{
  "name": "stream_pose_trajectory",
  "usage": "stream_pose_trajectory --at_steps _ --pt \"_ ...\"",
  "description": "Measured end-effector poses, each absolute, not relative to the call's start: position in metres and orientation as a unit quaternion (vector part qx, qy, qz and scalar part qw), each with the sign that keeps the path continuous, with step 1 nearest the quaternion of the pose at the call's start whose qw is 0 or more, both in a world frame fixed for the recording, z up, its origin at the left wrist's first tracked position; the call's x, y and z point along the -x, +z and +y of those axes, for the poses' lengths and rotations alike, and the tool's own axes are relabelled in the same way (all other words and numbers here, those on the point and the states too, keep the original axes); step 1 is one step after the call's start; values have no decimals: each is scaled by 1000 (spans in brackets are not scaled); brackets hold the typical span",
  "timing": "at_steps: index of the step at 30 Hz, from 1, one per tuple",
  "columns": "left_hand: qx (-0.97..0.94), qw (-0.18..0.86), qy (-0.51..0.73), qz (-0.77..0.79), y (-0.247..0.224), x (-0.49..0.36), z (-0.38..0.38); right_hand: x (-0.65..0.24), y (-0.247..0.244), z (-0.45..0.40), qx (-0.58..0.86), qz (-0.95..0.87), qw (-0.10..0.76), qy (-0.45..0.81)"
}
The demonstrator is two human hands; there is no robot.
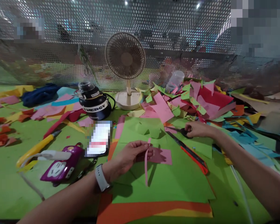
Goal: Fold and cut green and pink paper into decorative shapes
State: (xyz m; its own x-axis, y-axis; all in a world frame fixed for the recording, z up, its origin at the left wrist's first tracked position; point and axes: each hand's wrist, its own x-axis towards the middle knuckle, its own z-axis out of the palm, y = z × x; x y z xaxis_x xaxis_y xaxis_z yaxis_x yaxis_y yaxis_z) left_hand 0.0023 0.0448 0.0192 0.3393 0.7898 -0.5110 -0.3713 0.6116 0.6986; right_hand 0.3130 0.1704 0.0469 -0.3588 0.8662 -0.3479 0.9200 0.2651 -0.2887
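My left hand point(133, 154) pinches a narrow pink paper strip point(146, 169) between thumb and fingers; the strip hangs down over green paper point(177, 183). Beneath and right of those fingers lies a pink paper piece point(163, 156). At the upper right of the green sheets, my right hand point(194, 129) is closed on the black handles of scissors point(183, 132), their blades pointing left. Folded light green paper pieces point(155, 132) sit just beyond the strip. A black and red long-bladed tool point(189, 151) lies diagonally below the scissors.
Behind are a fan point(128, 101), a dark bottle point(95, 105) and a heap of paper scraps point(163, 107). To the left lie a lit phone point(99, 138), a purple glue gun point(65, 166) and a yellow-handled tool point(37, 150). Blue scraps point(249, 144) lie right.
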Motion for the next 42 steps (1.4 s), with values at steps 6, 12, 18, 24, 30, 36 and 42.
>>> stream_pose_trajectory --at_steps 6,12,18,24,30,36,42 --pt "-244 788 380 418 15 2 38 -316 57 165 -574 778 61 -248" --pt "-278 767 390 426 14 9 35 -327 71 137 -576 752 5 -321" --pt "-331 728 374 469 19 17 34 -277 57 77 -553 582 -113 -586" --pt "-384 718 356 458 20 22 36 -234 37 40 -499 539 -49 -677" --pt "-385 718 337 472 18 24 36 -233 26 35 -480 533 -31 -696" --pt "-407 721 337 450 18 25 36 -232 26 32 -478 554 -35 -681" --pt "-415 734 298 448 19 24 35 -232 27 29 -466 560 -37 -684"
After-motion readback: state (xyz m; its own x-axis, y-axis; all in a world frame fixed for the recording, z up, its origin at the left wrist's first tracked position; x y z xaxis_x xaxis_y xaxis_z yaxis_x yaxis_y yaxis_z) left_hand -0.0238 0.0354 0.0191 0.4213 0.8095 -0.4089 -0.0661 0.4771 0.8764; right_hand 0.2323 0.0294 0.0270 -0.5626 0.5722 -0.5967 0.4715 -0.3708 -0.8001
